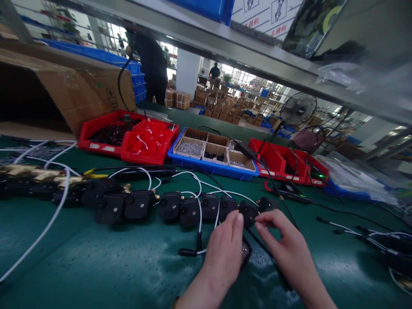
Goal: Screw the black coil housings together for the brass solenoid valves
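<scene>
The left hand (224, 249) partly hides a dark part (246, 252), right hand (288, 246) nearby; I cannot tell either grip's state.

A: What stands at ten o'clock?
B: An open cardboard carton (92, 88), stacked blue plastic crates (139, 88) behind it; a person in dark clothing (152, 64) at eleven.
A: Nine?
B: Adjoining red plastic parts bins (137, 158), one holding small dark parts (111, 132).
A: Dead centre?
B: A blue plastic tray (206, 166) with cardboard compartments (217, 139), one filled with small silvery hardware (189, 149).
A: One o'clock?
B: A white carton (257, 19) with red characters, on a metal shelf (212, 36).
A: Two?
B: A caged fan (298, 109).
</scene>
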`<state>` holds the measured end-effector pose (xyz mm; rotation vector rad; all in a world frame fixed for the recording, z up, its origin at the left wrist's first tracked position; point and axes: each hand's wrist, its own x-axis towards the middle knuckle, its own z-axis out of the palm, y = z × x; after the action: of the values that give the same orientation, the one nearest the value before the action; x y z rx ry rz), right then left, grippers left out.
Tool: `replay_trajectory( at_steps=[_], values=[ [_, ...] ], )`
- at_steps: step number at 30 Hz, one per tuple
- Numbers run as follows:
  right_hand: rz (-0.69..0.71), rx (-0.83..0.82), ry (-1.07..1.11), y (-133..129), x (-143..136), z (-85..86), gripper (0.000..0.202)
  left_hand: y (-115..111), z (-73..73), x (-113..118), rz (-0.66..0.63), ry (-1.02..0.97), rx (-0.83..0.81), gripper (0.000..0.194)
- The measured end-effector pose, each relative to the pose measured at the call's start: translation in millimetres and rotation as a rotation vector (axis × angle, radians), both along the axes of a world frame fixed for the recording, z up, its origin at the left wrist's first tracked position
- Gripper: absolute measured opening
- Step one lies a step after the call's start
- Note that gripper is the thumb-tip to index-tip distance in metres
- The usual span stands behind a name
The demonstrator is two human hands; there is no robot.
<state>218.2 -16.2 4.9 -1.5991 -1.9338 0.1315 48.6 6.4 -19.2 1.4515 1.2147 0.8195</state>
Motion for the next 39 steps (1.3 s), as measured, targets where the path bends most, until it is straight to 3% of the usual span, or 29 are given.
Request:
replay_trajectory(
  at_steps=[2, 5, 13, 19, 28, 39],
  values=[
    [0.104, -0.105, -0.045, -10, -10, 3.3, 0.008, -2, -2.0, -6, 0.032, -0.092, -0.035, 0.061],
    [0.188, -0.212, -0.126, -17, -25, 2.3, 0.025, -5, -4.7, -13, 0.094, -0.193, -0.117, 0.067],
    [0.229, -0.298, -0.182, -14, -49, -8.3, 0.021, -11, -2.9, -26, 0.137, -0.213, -0.186, 0.071],
    [0.265, -0.333, -0.208, -19, -54, -8.2, 0.017, -14, -6.6, -34, 0.149, -0.164, -0.239, 0.075],
    [0.289, -0.343, -0.263, -17, -68, -2.9, 0.015, -11, -14.4, -42, 0.126, -0.123, -0.114, 0.069],
    [0.341, -0.34, -0.284, -13, -72, 2.3, 0.017, -12, -11.6, -41, 0.106, -0.119, -0.161, 0.07]
  ],
)
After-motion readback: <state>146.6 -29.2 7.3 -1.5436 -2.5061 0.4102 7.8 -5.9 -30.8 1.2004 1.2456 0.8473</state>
